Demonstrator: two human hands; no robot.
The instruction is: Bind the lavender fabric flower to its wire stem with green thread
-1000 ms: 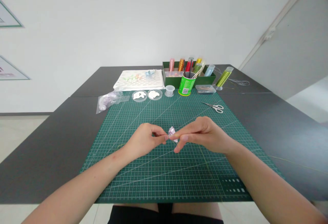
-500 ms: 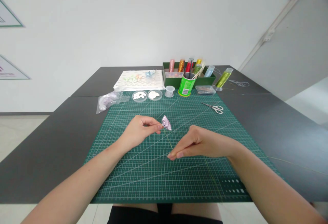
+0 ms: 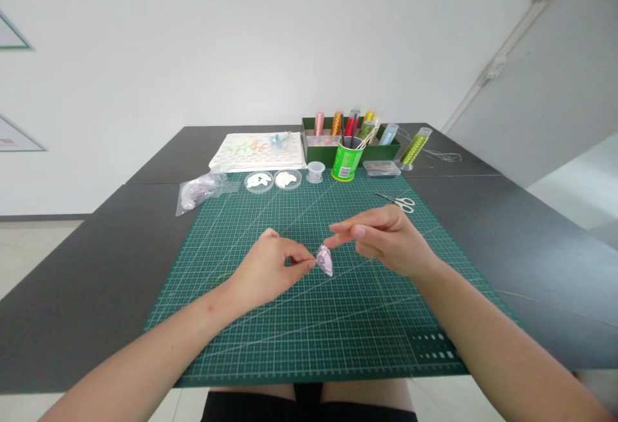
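Observation:
A small pale lilac petal-shaped piece (image 3: 325,261), shiny like satin, is held up over the green cutting mat. My left hand (image 3: 273,267) pinches its gathered base between thumb and forefinger. Just right of and above the piece is my right hand (image 3: 386,235), its thumb pressed to the fingers and its fingertips close to the piece's upper edge. A thin yellowish thread (image 3: 386,293) trails faintly below that hand; the part within the fingers is hidden. White-handled scissors (image 3: 404,203) lie behind my right hand on the cutting mat (image 3: 270,345).
Along the back stand two dishes of white pieces (image 3: 259,181), a small clear tub (image 3: 315,172), a green can (image 3: 346,161) with sticks, and a green box (image 3: 309,152) of thread spools. A plastic bag (image 3: 197,192) lies left; papers (image 3: 222,158) lie behind.
My right hand has swung up and away from me, from below the lilac piece to its upper right. My left hand and the piece have shifted slightly right and nearer; the piece is turned.

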